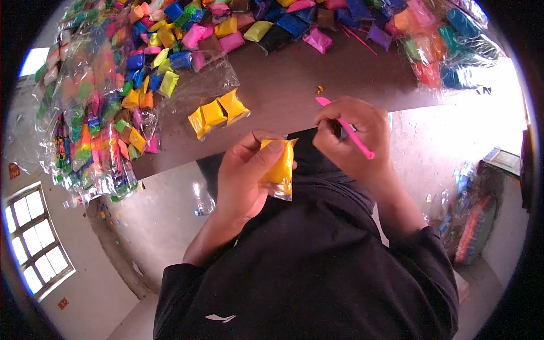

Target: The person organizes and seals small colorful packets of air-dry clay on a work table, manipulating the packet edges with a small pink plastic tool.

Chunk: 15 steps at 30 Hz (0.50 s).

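Note:
My left hand (243, 173) holds a yellow packet (277, 169) upright between thumb and fingers, with its clear lower edge showing. My right hand (357, 136) is closed around a pink plastic tool (354, 136), whose flat tip points up and left and whose thin end points down and right. A gap separates the tool from the packet. Several more yellow packets (218, 114) lie side by side on the brown table (283, 79), just beyond my left hand. A small yellow scrap (319, 89) lies near the tool's tip.
Many coloured packets (292, 25) are piled along the table's far side. Clear bags of coloured pieces (96, 113) cover its left end, and more bagged packets (453, 45) lie at the far right. A framed box (501, 161) and plastic bags are at the lower right.

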Tool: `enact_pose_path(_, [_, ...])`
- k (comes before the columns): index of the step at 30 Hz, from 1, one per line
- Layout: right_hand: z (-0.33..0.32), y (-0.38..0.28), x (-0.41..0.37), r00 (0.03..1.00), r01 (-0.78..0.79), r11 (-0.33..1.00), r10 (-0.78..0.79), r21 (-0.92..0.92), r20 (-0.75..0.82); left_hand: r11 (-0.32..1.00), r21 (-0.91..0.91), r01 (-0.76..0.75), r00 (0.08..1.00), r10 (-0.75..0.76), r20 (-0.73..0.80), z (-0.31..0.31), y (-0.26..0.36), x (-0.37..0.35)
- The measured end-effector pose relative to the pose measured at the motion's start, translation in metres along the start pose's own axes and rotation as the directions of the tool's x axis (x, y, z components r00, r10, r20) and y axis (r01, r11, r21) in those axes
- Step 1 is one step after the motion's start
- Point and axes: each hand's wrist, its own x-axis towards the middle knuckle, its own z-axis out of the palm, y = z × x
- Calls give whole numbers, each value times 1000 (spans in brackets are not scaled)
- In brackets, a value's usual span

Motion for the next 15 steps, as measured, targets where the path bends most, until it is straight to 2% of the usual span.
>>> enact_pose_path(1, [-1, 4, -3, 997, -62, 993, 58, 96, 45, 1000, -16, -1, 1000, 1, -29, 1, 1, -1])
enact_pose_path(2, [0, 3, -3, 997, -61, 993, 57, 98, 45, 1000, -15, -2, 1000, 2, -31, 0, 1, -1])
enact_pose_path(4, [0, -1, -7, 969, -155, 934, 80, 322, 233, 997, -54, 48, 996, -44, 83, -4, -1, 3])
enact_pose_path(5, [0, 0, -7, 969, -157, 934, 84, 319, 231, 997, -54, 53, 995, -48, 86, -5, -3, 3])
enact_pose_path(7, [3, 3, -6, 972, -19, 960, -48, 279, 230, 999, -5, 50, 997, -50, 50, -6, -4, 3])
enact_pose_path(8, [3, 3, -7, 972, -19, 960, -49, 280, 232, 999, -5, 49, 998, -49, 48, -7, -3, 3])
enact_pose_path(10, [5, 3, -7, 975, 213, 974, -206, -83, 79, 996, 80, 50, 997, -54, 48, -7, -1, 0])
enact_pose_path(11, [2, 5, -6, 975, 216, 973, -210, -82, 79, 996, 80, 47, 998, -51, 48, -6, -2, -1])
enact_pose_path(13, [-8, 12, -1, 984, -88, 970, 50, 225, 172, 908, 388, -157, 982, 185, -35, -1, -7, -4])
enact_pose_path(14, [-5, 11, -1, 983, -85, 969, 43, 230, 179, 908, 387, -161, 980, 192, -42, 0, -9, -4])
enact_pose_path(15, [-1, 10, -3, 977, 46, 960, -101, 276, 188, 882, 411, -230, 969, 245, 16, 1, -10, -5])
